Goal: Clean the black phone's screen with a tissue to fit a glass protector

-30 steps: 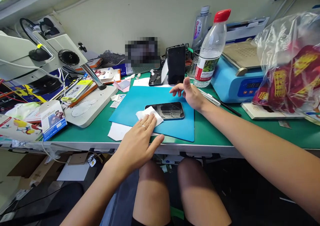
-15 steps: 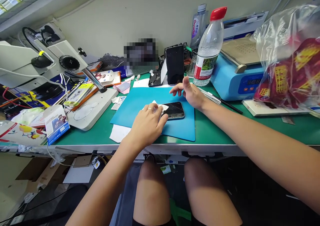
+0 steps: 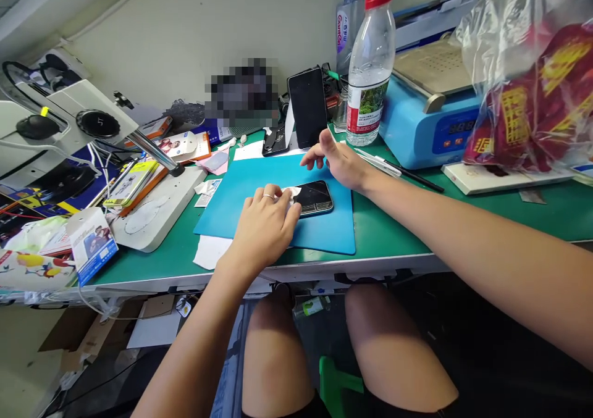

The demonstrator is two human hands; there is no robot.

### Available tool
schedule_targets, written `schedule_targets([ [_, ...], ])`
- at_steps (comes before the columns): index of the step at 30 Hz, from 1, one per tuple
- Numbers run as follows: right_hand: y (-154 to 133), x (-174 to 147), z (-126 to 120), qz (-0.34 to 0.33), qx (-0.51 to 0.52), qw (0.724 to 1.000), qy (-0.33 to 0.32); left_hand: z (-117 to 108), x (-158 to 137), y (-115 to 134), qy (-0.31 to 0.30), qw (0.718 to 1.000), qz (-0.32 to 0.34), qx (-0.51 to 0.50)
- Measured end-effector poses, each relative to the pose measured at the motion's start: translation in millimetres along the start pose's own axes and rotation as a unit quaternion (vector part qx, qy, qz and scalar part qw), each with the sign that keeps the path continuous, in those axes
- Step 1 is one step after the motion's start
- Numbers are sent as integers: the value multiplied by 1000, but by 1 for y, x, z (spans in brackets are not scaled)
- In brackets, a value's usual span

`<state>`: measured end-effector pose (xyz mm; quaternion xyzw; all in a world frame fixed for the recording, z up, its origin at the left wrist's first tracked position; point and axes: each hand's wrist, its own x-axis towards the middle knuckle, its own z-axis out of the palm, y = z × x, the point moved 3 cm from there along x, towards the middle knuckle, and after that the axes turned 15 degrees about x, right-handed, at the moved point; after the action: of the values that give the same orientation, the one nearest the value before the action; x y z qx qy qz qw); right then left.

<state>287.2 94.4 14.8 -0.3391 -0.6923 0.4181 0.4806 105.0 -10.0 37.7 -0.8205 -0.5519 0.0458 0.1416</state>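
Note:
A black smartphone (image 3: 317,197) lies flat on the blue mat (image 3: 324,239), screen side up, with light streaks across its glass. My left hand (image 3: 266,223) presses a crumpled white tissue (image 3: 293,193) against the phone's left part, which the fingers cover. Above the phone's right end hovers my right hand (image 3: 340,162), thumb up and fingers loosely curled apart, holding nothing. Behind it a second dark phone (image 3: 308,106) leans upright.
A red-capped water bottle (image 3: 370,78) and a blue digital-display device (image 3: 426,121) stand back right, beside a plastic bag of red packets (image 3: 523,109). Pens (image 3: 417,178) lie near my right wrist. At left stands a microscope base (image 3: 152,220) among boxes and papers.
The camera view has shifted and tilted slightly, so the bench sits a little differently. Both hands keep nearly the same place over the phone, the left still on the tissue.

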Motion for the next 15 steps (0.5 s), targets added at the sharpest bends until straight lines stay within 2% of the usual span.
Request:
schedule_targets([
  [3,0,0,-1,2,5,1000,1,-2,-1,1,-1,1000,-7,4],
  [9,0,0,1,5,13,1000,16,-3,-26,-2,-2,1000,-1,5],
  [15,1,0,0,7,6,1000,6,0,-7,-1,6,1000,-6,13],
])
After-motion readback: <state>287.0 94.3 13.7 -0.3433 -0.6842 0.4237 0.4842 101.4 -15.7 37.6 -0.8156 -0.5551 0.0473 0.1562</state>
